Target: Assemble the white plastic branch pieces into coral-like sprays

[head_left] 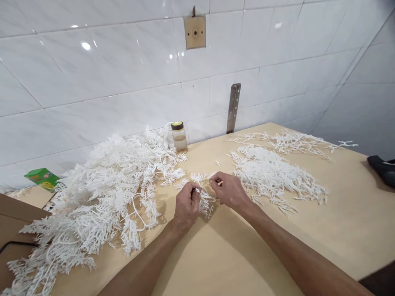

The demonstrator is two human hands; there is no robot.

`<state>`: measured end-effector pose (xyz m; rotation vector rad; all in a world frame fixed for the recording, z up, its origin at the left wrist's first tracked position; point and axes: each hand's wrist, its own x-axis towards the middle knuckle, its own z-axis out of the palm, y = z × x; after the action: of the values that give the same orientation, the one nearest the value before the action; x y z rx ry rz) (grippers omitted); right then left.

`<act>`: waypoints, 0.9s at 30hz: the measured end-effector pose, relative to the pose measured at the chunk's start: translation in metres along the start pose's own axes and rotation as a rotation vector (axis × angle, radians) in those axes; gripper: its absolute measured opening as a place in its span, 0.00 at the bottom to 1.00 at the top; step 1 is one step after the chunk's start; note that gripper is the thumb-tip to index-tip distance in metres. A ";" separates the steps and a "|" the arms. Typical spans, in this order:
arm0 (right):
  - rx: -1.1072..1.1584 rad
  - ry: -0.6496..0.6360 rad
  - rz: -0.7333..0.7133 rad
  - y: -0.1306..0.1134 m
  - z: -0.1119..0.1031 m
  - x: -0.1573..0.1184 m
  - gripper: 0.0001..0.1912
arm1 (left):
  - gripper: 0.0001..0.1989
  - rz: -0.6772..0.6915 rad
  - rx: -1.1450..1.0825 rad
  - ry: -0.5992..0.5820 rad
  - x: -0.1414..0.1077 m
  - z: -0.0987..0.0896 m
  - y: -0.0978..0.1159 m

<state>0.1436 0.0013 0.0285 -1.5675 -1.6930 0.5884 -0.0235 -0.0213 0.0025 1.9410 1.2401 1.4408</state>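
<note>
My left hand (186, 205) and my right hand (230, 190) meet near the middle of a pale wooden table (234, 255). Both pinch the same small white plastic branch piece (204, 198), which hangs between and below the fingers. A big tangled heap of white plastic branches (101, 193) lies to the left of my left hand. A flatter pile of separated white sprigs (271, 176) lies just right of my right hand. More loose white stems (293, 142) are spread at the far right back of the table.
A small jar with a yellow-and-dark lid (179, 136) stands against the white tiled wall (123, 82). A green carton (43, 179) sits far left, a brown cardboard sheet (15, 230) at the left edge, a dark object (384, 169) at the right edge.
</note>
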 end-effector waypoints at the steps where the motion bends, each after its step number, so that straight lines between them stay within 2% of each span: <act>1: 0.051 0.011 0.024 0.004 -0.006 0.003 0.08 | 0.07 -0.071 -0.045 -0.001 0.000 0.000 -0.002; 3: 0.084 0.091 0.072 0.016 -0.022 0.011 0.09 | 0.09 -0.185 -0.116 -0.004 0.001 0.000 -0.007; 4: 0.051 0.174 0.085 0.022 -0.030 0.016 0.09 | 0.09 -0.217 -0.135 -0.003 0.001 0.001 -0.010; 6: -0.079 0.319 0.080 0.031 -0.044 0.023 0.10 | 0.09 -0.240 -0.146 0.001 0.001 0.002 -0.014; 8: -0.183 0.391 0.060 0.032 -0.052 0.024 0.11 | 0.09 -0.234 -0.139 0.006 0.001 0.004 -0.017; 10: -0.181 0.331 0.019 0.024 -0.050 0.019 0.12 | 0.08 -0.207 -0.126 0.005 0.002 0.005 -0.016; 11: -0.131 0.240 -0.007 0.017 -0.047 0.015 0.13 | 0.08 -0.189 -0.118 0.000 0.002 0.005 -0.014; 14: 0.067 -0.211 -0.064 -0.003 -0.030 0.001 0.15 | 0.07 -0.127 -0.077 -0.016 0.002 0.004 -0.008; 16: 0.132 -0.359 -0.064 -0.010 -0.020 -0.004 0.15 | 0.06 -0.090 -0.047 -0.018 0.002 0.002 -0.005; 18: 0.163 -0.390 -0.052 -0.011 -0.014 -0.006 0.14 | 0.06 -0.070 -0.034 -0.021 0.002 0.002 -0.004; 20: 0.176 -0.369 -0.044 -0.008 -0.011 -0.006 0.13 | 0.06 -0.079 -0.043 -0.021 0.001 0.003 -0.003; 27: -0.003 -0.173 -0.125 -0.012 -0.003 -0.010 0.11 | 0.10 -0.183 -0.113 -0.008 0.002 0.006 -0.001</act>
<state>0.1381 -0.0104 0.0380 -1.4351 -1.9055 0.6731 -0.0183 -0.0178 0.0009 1.7106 1.2678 1.3786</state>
